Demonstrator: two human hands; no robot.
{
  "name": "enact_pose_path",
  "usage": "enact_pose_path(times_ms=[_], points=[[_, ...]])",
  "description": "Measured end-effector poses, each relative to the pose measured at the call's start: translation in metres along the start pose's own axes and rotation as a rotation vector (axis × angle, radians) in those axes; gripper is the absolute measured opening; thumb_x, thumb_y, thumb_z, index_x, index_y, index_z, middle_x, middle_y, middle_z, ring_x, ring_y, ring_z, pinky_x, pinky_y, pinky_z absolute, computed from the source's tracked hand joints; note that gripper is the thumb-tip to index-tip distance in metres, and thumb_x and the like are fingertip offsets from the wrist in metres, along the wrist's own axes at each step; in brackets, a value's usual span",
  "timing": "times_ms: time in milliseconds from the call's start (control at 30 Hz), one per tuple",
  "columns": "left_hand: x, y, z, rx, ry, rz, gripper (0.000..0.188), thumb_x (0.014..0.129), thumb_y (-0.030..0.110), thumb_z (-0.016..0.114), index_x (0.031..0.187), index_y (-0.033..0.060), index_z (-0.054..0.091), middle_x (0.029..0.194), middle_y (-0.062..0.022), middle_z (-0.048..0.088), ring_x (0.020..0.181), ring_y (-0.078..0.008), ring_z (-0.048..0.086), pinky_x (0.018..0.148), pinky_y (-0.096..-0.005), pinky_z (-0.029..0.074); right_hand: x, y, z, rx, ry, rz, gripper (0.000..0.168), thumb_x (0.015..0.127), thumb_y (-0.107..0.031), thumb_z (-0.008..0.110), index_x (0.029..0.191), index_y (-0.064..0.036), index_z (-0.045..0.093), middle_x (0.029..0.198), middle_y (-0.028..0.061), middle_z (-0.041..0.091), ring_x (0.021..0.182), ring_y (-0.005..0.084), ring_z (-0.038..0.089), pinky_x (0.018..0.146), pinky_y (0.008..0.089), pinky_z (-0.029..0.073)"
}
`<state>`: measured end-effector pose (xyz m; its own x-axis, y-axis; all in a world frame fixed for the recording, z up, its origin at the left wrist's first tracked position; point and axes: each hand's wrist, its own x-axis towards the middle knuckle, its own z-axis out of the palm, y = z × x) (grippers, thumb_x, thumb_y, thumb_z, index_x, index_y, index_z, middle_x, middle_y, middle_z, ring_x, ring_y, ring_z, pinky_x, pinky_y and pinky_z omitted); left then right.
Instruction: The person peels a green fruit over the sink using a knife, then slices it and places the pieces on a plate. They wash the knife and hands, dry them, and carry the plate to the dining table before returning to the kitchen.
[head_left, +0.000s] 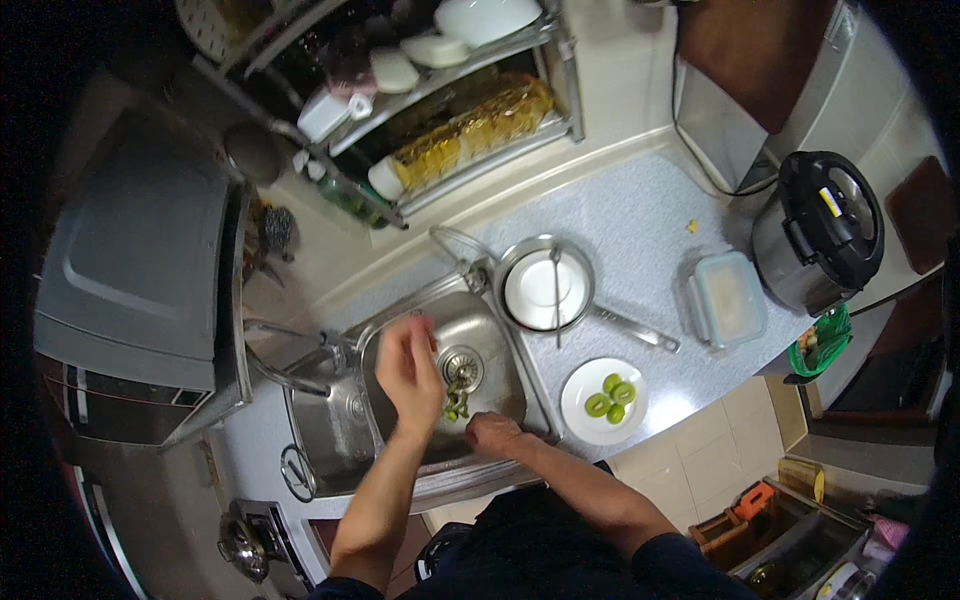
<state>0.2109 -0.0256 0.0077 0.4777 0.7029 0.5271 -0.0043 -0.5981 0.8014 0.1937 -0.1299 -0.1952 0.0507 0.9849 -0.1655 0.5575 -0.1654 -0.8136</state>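
My left hand (411, 367) is raised over the right basin of the steel sink (491, 326), its fingers pointing away from me. The fingertips are blurred, so whether they grip anything is unclear. Lower down, by the basin's near wall, my right hand (491, 435) is curled with its palm hidden. Green peel scraps (455, 403), apparently kiwi, lie in the basin close to the drain strainer (461, 367). To the right of the sink, a white plate (577, 420) carries several cut kiwi pieces (621, 391) with green flesh.
Behind the plate stands a steel saucepan (636, 325) holding white dishware (536, 289), with a spoon (557, 300) across it. Farther right are a lidded container (727, 300) and an electric pressure cooker (810, 232). A faucet (289, 379) reaches over the left basin. A dish rack (480, 184) hangs above.
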Motion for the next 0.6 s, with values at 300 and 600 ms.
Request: enact_pose_path(times_ms=[300,600], points=[[-0.118,-0.186,-0.122,0.466,-0.831,-0.510,0.025,0.087,0.015,0.060,0.109,0.0039,0.066,0.097,-0.0205,0.067,0.088,-0.0325,0.065,0.078,-0.0373,0.050,0.042,-0.012,-0.016,-0.183,-0.175,0.344,0.022,0.087,-0.022,0.055,0.093,-0.005,0.068,0.101,0.0160,0.068,0.090,0.0346,0.065,0.081,0.0479,0.050],[-0.083,-0.202,-0.148,0.362,-0.630,-0.507,0.026,0.090,0.014,0.058,0.111,-0.0014,0.061,0.102,-0.0138,0.067,0.091,-0.0263,0.065,0.081,-0.0323,0.050,0.084,-0.016,0.019,-0.196,0.223,0.314,0.026,0.093,-0.027,0.049,0.108,-0.014,0.067,0.121,0.0123,0.059,0.113,0.0332,0.055,0.095,0.0552,0.041]])
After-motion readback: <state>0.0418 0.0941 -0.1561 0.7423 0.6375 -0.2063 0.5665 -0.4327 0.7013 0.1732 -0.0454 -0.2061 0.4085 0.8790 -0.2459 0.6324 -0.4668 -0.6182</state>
